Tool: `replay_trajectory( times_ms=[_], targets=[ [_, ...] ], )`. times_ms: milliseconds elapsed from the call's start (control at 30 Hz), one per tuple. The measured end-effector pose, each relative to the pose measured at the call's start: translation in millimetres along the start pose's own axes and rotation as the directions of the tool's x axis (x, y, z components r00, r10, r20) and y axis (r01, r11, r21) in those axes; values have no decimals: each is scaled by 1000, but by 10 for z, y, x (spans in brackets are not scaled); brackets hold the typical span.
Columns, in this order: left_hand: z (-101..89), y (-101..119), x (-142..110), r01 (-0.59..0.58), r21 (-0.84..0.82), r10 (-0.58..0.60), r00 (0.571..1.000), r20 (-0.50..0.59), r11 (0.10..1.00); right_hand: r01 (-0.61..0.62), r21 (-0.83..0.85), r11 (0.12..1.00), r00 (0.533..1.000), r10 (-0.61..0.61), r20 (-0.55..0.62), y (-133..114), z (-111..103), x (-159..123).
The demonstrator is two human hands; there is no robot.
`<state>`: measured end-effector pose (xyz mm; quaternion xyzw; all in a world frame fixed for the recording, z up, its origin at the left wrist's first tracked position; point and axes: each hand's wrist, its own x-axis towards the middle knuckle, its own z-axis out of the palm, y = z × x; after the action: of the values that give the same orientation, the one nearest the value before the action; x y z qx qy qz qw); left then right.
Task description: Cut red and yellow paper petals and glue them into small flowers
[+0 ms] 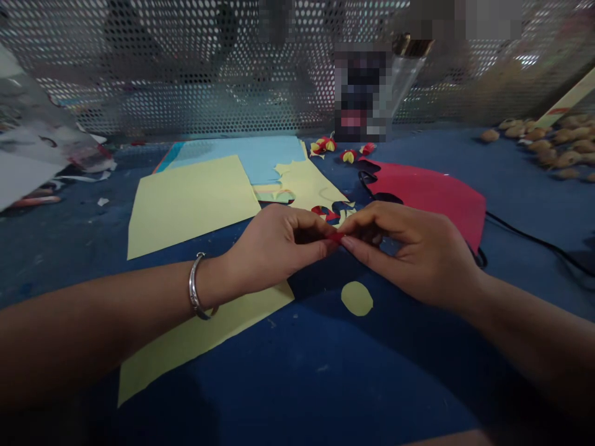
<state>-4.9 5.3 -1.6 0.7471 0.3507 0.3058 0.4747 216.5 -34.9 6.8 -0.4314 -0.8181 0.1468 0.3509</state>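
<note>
The left hand [267, 251] and right hand [413, 251] both pinch a small red paper piece [335, 236] (fingertips nearly meeting); uneven pressure could crease or tear it.

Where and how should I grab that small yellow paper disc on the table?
Probably lift and pinch its near rim, coming from your side: the yellow disc looks thin and lies flat on the blue table, its edge untouched.
</note>
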Motion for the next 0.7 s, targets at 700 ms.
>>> replay_trajectory(
  times_ms=[700],
  targets=[
    [7, 50, -28, -224, 284, 257, 963, -85, 932, -76, 46, 996, 997, 75, 24, -59, -18, 6]
  ],
)
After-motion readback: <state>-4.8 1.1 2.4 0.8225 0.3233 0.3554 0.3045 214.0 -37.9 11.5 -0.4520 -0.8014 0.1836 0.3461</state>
